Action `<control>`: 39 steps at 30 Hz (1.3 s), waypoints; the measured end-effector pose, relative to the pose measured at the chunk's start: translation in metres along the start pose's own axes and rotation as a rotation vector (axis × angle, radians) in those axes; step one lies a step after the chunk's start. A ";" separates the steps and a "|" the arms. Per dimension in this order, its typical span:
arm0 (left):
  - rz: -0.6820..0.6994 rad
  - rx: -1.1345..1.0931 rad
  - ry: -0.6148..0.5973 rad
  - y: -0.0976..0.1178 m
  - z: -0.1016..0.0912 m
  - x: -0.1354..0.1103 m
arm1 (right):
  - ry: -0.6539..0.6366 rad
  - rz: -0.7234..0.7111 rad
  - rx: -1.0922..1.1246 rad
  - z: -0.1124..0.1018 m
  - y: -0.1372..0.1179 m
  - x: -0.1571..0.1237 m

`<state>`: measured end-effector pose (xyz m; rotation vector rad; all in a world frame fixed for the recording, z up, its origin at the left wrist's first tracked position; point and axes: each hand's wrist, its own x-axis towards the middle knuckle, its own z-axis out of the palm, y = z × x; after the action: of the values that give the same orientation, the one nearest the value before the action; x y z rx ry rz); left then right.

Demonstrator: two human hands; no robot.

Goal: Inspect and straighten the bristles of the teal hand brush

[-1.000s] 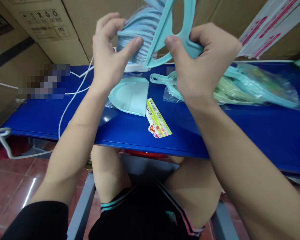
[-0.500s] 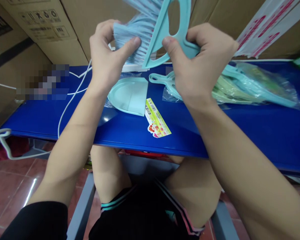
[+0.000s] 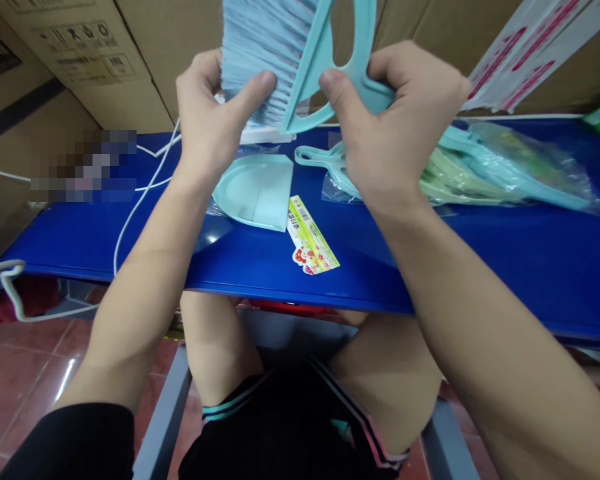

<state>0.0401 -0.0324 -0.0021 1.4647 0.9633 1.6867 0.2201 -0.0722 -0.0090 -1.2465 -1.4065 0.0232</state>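
The left arm (image 3: 153, 263) and right arm (image 3: 480, 333) reach forward, bare forearms slanting inward. The left grip (image 3: 205, 120) extends its thumb rightward, its fingers partly hidden; the right grip (image 3: 397, 120) is clenched, fingers curled, thumb pointing left.

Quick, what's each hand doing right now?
Left hand: thumb on the bristles; fingers partly hidden, so I can't tell if it's closed.
Right hand: closed, holding the brush.

Attire: 1 black sleeve (image 3: 75, 440) showed; black shorts (image 3: 275, 427) had striped hems (image 3: 235, 402), turquoise-white left, pink-white right.
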 end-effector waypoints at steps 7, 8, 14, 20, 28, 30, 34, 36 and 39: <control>0.133 0.134 -0.032 0.001 0.002 -0.005 | 0.031 -0.014 0.041 0.001 0.001 -0.001; 0.142 0.137 -0.027 0.002 0.003 -0.006 | 0.031 -0.020 0.059 0.001 0.001 -0.001; 0.146 0.143 0.000 0.000 0.003 -0.004 | 0.056 0.002 0.050 0.001 0.001 0.000; 0.037 0.065 0.014 0.006 0.004 -0.004 | 0.107 -0.014 0.141 0.004 0.005 0.001; 0.068 -0.038 -0.102 0.007 0.001 -0.009 | 0.133 -0.011 0.169 0.005 0.006 0.005; 0.054 -0.081 -0.116 0.007 0.000 -0.008 | 0.135 -0.032 0.171 0.006 0.007 0.005; -0.030 -0.192 -0.104 0.010 0.000 -0.007 | 0.142 -0.054 0.193 0.008 0.011 0.005; -0.085 -0.209 -0.063 0.013 0.002 -0.007 | 0.151 -0.057 0.186 0.009 0.012 0.005; -0.127 -0.238 -0.042 0.017 0.003 -0.007 | 0.169 -0.074 0.163 0.011 0.013 0.005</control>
<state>0.0439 -0.0460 0.0097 1.2515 0.7859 1.6116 0.2221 -0.0567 -0.0169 -1.0370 -1.2767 -0.0171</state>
